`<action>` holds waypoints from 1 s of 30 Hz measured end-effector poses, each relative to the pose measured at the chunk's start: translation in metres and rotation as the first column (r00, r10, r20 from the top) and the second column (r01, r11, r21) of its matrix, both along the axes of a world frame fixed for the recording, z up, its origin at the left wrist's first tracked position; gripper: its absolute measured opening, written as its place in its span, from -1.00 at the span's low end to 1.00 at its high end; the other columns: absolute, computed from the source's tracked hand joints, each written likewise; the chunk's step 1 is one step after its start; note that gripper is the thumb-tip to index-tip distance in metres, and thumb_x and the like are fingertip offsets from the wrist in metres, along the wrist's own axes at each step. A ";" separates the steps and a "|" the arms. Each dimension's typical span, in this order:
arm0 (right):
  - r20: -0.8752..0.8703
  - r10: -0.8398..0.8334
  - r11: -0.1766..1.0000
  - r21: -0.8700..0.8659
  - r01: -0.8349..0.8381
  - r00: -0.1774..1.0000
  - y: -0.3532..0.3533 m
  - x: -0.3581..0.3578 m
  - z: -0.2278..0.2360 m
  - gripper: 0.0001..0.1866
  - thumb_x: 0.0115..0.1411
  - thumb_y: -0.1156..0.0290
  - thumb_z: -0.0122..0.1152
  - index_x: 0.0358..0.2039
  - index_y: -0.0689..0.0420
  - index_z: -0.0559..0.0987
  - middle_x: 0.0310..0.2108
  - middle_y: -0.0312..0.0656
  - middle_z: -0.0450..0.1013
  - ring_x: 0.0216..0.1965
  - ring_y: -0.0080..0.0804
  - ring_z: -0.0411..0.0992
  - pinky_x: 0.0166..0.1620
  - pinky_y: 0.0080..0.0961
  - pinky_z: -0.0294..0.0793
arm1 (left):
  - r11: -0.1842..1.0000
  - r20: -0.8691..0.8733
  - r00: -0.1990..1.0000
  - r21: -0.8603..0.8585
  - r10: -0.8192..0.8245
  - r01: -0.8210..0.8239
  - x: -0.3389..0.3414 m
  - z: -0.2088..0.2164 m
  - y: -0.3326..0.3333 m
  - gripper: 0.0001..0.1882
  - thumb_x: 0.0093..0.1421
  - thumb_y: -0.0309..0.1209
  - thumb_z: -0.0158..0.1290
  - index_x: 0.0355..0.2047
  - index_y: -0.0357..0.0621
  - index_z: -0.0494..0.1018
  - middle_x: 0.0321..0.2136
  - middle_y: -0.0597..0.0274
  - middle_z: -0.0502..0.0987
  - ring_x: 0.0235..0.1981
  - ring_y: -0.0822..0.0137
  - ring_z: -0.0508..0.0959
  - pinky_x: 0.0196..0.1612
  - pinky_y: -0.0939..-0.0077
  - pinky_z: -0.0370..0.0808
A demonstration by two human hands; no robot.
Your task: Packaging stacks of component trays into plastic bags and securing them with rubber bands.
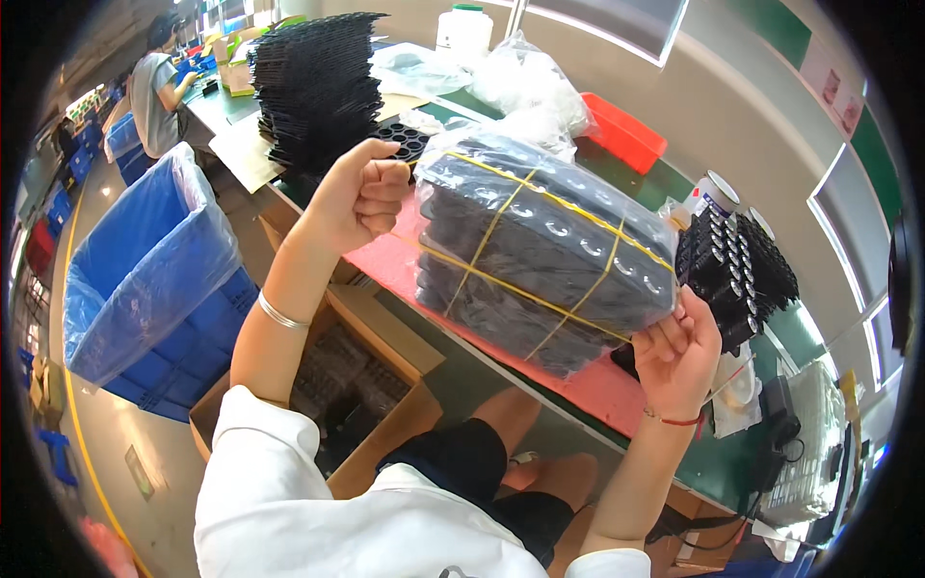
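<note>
A stack of black trays wrapped in clear plastic [540,222] lies in front of me on a pink mat [385,255]. A thin yellow band [482,276] runs lengthwise along its near side, with another strand across the top; more yellow strands cross the bundle. My left hand [366,193] is a closed fist off the bundle's left end, with the band at its fingers. My right hand [679,352] is closed at the near right corner, where the band ends at its fingertips. Whether its fingers also pinch the plastic, I cannot tell.
A tall stack of black trays [313,91] stands back left; more black trays [723,265] stand right. Behind are plastic bags [535,82] and a red bin [621,135]. Left sits a lined blue crate [145,279]; below, an open carton [419,409]. A person [154,101] works far left.
</note>
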State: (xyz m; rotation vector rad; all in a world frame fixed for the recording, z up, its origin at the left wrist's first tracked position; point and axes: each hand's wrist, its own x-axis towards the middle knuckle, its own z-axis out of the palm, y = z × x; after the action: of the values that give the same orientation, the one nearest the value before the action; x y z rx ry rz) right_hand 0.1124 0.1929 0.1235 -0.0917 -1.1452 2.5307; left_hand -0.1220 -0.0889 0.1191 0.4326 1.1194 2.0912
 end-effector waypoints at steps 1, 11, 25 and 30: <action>0.030 -0.066 0.997 0.032 0.065 0.997 -0.003 0.000 -0.003 -0.72 0.30 0.27 -0.07 -0.57 -0.01 0.31 -0.80 -0.54 -0.01 -0.76 -0.70 0.01 -0.48 -0.53 0.31 | 0.999 -0.022 0.999 0.003 -0.046 0.046 -0.003 -0.010 -0.004 -0.58 0.25 -0.06 -0.15 -0.70 0.12 0.10 -0.80 0.66 -0.04 -0.81 0.68 -0.07 -0.75 0.72 -0.15; -0.050 -0.240 0.925 0.292 0.243 0.970 -0.018 -0.001 -0.033 -0.75 0.34 0.28 -0.06 -0.50 0.05 0.34 -0.75 -0.52 -0.03 -0.73 -0.73 -0.08 -0.55 -0.59 0.06 | 0.972 -0.011 0.983 -0.146 0.185 -0.184 0.017 -0.065 0.012 -0.50 0.24 -0.06 -0.12 -0.75 0.15 -0.05 -0.77 0.59 -0.09 -0.77 0.60 -0.11 -0.71 0.63 -0.16; -0.058 -0.336 0.891 0.305 0.337 0.940 -0.022 0.002 -0.071 -0.46 0.36 0.13 -0.02 -0.74 0.05 0.17 -0.78 -0.43 -0.04 -0.74 -0.58 -0.05 -0.59 -0.54 0.03 | 0.850 -0.623 0.702 -0.108 0.346 -0.515 0.005 -0.096 0.041 -0.58 0.31 -0.15 -0.22 -0.50 -0.16 0.46 -0.65 0.38 0.42 -0.70 0.55 0.34 -0.67 0.65 0.21; 0.070 -0.278 0.927 0.281 0.249 0.958 -0.031 0.003 -0.078 -0.55 0.36 0.04 -0.08 -0.65 -0.05 0.22 -0.76 -0.47 -0.04 -0.71 -0.63 -0.10 -0.52 -0.54 -0.01 | 0.899 -0.383 0.846 -0.080 0.372 -0.431 -0.010 -0.076 0.049 -0.62 0.34 -0.24 -0.16 0.01 -0.23 0.39 -0.14 0.23 0.50 -0.13 0.40 0.49 -0.03 0.51 0.42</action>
State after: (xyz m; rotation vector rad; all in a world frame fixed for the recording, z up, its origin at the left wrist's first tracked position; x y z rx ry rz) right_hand 0.1156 0.1617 0.0451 -0.2963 -1.4058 2.1372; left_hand -0.1316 -0.0397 0.0435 0.5529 1.7122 2.3099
